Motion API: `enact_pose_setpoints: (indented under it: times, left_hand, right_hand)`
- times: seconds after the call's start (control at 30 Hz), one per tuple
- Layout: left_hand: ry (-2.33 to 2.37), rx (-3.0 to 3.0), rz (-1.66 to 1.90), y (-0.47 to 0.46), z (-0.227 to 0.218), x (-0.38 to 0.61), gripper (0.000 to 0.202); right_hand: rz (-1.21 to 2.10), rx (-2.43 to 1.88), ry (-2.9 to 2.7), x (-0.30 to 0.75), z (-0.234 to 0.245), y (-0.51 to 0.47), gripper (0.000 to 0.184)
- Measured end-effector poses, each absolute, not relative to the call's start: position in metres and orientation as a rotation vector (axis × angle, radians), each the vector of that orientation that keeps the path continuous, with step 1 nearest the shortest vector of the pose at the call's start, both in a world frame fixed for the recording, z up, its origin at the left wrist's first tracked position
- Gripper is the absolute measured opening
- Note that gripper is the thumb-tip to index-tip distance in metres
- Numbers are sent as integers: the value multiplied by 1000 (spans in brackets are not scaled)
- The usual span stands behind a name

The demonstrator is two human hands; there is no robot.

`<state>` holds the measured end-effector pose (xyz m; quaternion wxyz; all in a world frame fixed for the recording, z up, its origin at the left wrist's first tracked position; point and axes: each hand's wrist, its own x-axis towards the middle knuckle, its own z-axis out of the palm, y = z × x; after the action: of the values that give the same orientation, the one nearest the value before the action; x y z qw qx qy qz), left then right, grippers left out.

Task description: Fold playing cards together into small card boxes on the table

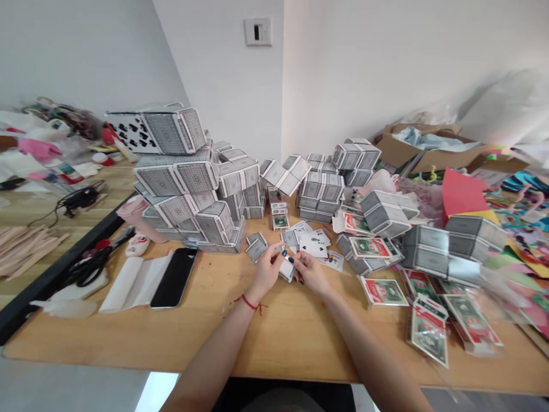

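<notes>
Near the middle of the table, my left hand (270, 268) and my right hand (309, 271) meet around a small playing-card piece (286, 269), with fingers closed on it from both sides. Part of the piece is hidden by my fingers. Just beyond my hands lie loose playing cards (315, 244), some face up. To the left of my left hand rests a small pile of face-down cards (256, 246). Behind them, grey blocks folded from cards are stacked high at the left (171, 177) and lower at the right (321, 189).
Red-and-green card boxes (385, 292) lie scattered at the right, beside more card blocks (424, 246). On the left are a black phone (175, 277), a white paper roll (124, 280) and black scissors (94, 266). A cardboard box (398, 151) stands at the back right.
</notes>
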<state>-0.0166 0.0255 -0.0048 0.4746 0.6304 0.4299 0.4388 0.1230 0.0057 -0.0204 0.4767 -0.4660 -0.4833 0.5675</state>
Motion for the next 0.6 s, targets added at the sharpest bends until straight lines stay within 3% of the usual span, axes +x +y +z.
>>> enact_pose_setpoints:
  times: [0.33,0.6]
  left_hand:
    - [1252,1597,1130,21,-9,-7,18]
    - [1123,1092,1133,25,-13,-6,28]
  right_hand:
    - [1336,-1120,-1260,113,-12,-3,9]
    - [1339,-1145,-1235,113,-9,-3,18]
